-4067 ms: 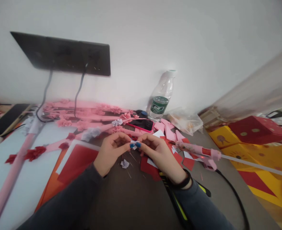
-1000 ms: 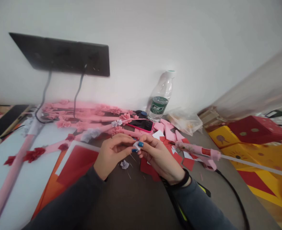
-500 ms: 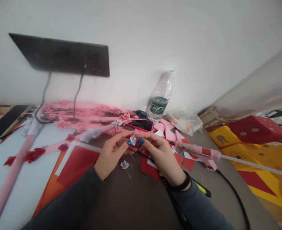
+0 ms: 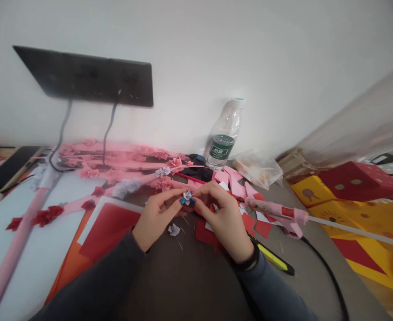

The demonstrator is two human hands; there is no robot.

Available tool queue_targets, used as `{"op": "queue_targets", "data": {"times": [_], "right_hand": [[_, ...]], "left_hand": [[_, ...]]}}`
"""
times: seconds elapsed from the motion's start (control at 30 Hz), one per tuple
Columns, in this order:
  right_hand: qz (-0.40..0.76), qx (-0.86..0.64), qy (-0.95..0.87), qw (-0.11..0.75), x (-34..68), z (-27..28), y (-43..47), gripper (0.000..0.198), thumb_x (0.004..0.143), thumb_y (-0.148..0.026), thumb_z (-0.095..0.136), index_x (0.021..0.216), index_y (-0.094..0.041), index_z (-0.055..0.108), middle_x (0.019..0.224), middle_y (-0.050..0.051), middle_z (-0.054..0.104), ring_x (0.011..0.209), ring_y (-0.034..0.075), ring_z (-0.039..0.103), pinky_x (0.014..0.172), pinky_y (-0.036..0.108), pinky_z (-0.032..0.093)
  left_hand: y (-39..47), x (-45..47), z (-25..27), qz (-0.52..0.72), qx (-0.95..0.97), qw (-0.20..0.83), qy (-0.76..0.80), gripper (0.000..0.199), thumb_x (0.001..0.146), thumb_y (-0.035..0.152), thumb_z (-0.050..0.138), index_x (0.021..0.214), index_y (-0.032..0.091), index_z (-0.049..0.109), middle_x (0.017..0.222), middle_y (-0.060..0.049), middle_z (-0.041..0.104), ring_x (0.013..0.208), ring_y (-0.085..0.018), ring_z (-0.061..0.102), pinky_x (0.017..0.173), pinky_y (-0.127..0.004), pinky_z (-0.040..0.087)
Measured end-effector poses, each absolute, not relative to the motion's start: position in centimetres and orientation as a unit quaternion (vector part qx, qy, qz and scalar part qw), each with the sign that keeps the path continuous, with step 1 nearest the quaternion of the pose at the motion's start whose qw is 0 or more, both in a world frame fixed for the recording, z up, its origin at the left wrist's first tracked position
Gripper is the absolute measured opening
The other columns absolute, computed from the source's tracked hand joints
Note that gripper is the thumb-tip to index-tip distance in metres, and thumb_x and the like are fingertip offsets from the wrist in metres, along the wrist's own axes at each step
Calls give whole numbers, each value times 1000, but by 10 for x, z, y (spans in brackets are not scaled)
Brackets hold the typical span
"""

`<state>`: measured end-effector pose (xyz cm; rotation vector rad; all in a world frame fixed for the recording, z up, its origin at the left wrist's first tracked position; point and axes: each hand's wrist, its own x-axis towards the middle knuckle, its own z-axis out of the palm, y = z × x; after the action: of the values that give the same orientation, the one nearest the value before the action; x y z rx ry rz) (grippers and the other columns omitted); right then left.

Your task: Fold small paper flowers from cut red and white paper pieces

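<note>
A small white folded paper flower (image 4: 187, 195) is pinched between my two hands above the middle of the table. My left hand (image 4: 158, 216) grips it from the left with thumb and fingers. From the right, my right hand (image 4: 221, 218) holds it the same way, and both blue-nailed thumbs meet just below the petals. On the dark tabletop beneath them lies a second white paper flower (image 4: 173, 230), with thin pale strands close by. A yellow and black utility knife (image 4: 276, 259) rests partly under my right wrist.
To the right lies a pink glue gun (image 4: 273, 209) with a long glue stick. Red and pink paper pieces (image 4: 233, 183) are scattered beyond my hands, near a phone (image 4: 196, 173) and a water bottle (image 4: 223, 142). Pink flowered paper branches (image 4: 116, 165) and red sheets (image 4: 111, 227) lie left.
The white flower has turned so its petals face up, and my thumbs have come closer together beneath it. My right forearm has shifted, uncovering more of the utility knife.
</note>
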<state>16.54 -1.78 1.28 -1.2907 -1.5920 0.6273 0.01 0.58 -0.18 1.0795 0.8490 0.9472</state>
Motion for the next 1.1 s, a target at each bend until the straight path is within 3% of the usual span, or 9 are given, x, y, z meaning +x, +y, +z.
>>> {"op": "queue_targets", "data": {"times": [0.2, 0.4, 0.63, 0.83, 0.93, 1.1], "right_hand": [[315, -535, -639, 454, 167, 10, -16, 7, 81, -15, 61, 77, -21, 61, 77, 1, 59, 66, 15, 56, 59, 27, 45], [315, -552, -640, 432, 168, 6, -15, 6, 81, -16, 61, 78, -21, 62, 78, 2, 63, 69, 17, 59, 62, 29, 47], [293, -528, -661, 447, 168, 8, -16, 9, 84, -15, 60, 78, -21, 63, 81, 4, 65, 73, 18, 60, 62, 29, 45], [286, -528, -654, 460, 166, 9, -17, 9, 82, -14, 62, 76, -20, 63, 76, 3, 63, 65, 16, 56, 59, 27, 45], [306, -528, -630, 480, 167, 11, -16, 7, 83, -17, 61, 76, -20, 63, 78, 3, 64, 68, 16, 58, 58, 26, 46], [442, -518, -535, 500, 170, 11, -15, 17, 83, -35, 67, 79, -19, 64, 73, 2, 66, 63, 15, 58, 58, 26, 48]], "left_hand": [[6, -1, -3, 410, 520, 641, 388, 25, 85, 35, 69, 102, 19, 79, 97, -9, 79, 77, -23, 74, 74, -33, 62], [6, -5, -5, 398, 636, 508, 424, 23, 85, 23, 66, 103, 23, 80, 100, -7, 80, 85, -24, 74, 81, -33, 58], [8, -1, -3, 412, 510, 646, 391, 25, 84, 37, 72, 100, 19, 76, 87, -7, 78, 69, -18, 72, 67, -26, 60], [9, -1, -3, 413, 480, 676, 377, 34, 77, 47, 77, 86, 14, 77, 72, -5, 76, 63, -13, 70, 63, -20, 59], [9, -2, -5, 410, 467, 693, 366, 36, 79, 48, 75, 93, 14, 78, 80, -7, 78, 67, -14, 72, 68, -21, 60], [9, -3, -7, 419, 497, 675, 349, 31, 84, 37, 73, 109, 19, 77, 111, -9, 77, 93, -20, 74, 82, -28, 62]]}}
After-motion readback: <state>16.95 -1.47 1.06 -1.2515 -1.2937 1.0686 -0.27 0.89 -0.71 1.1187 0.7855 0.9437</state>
